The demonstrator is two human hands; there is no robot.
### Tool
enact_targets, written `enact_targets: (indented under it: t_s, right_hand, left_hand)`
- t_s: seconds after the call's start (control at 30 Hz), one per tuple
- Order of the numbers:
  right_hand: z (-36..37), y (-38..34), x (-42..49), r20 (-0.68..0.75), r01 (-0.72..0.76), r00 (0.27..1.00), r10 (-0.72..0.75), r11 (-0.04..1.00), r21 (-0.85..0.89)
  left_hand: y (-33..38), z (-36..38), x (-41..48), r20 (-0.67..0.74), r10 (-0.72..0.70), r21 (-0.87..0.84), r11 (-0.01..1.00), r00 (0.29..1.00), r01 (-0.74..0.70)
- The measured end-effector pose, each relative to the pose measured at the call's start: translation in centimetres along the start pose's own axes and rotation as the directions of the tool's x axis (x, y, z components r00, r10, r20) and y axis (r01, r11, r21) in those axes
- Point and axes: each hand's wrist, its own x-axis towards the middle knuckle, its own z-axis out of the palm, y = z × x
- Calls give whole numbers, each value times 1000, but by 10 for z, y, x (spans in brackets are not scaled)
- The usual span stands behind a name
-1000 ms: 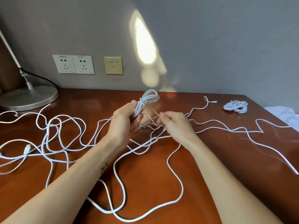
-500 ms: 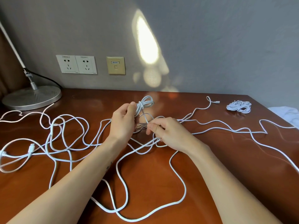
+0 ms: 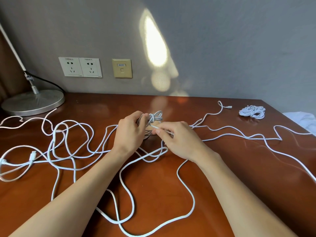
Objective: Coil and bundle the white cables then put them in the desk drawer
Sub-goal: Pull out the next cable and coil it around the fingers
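Observation:
My left hand [image 3: 130,130] grips a small coil of white cable [image 3: 154,118] at the middle of the brown desk [image 3: 222,168]. My right hand [image 3: 177,141] pinches that cable's white end just below the coil, with the strand wound round the coil's waist. Loose white cables [image 3: 68,151] sprawl over the left and front of the desk, and one long strand [image 3: 256,136] runs off to the right. A finished white bundle [image 3: 252,112] lies at the far right. No drawer is in view.
A lamp with a round metal base [image 3: 33,102] stands at the back left. Wall sockets [image 3: 80,67] and a beige data port [image 3: 122,68] sit above the desk. White cloth [image 3: 302,119] lies past the desk's right edge.
The coil has come lower, closer to the desk. My right hand has moved left round the coil's waist and now pinches the cable end against it.

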Motion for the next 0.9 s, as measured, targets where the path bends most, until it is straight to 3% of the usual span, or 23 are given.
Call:
enact_targets:
  t_s: [0.2,0.33,0.6,0.9]
  right_hand:
    - [0,8,3,-275,80,953,-126,982,-173]
    - [0,10,6,-408,33,909,-89,989,-143]
    - [1,7,4,-416,-140,896,155,988,67]
    - [4,9,8,-423,-228,863,277,960,163]
  left_hand:
    - [1,-2,-2,88,121,90,988,989,-129]
    - [6,-5,-5,172,170,144,970,970,-196]
    - [10,-7,-4,305,298,81,938,904,-337]
    - [15,-7,-4,378,358,26,918,854,-396]
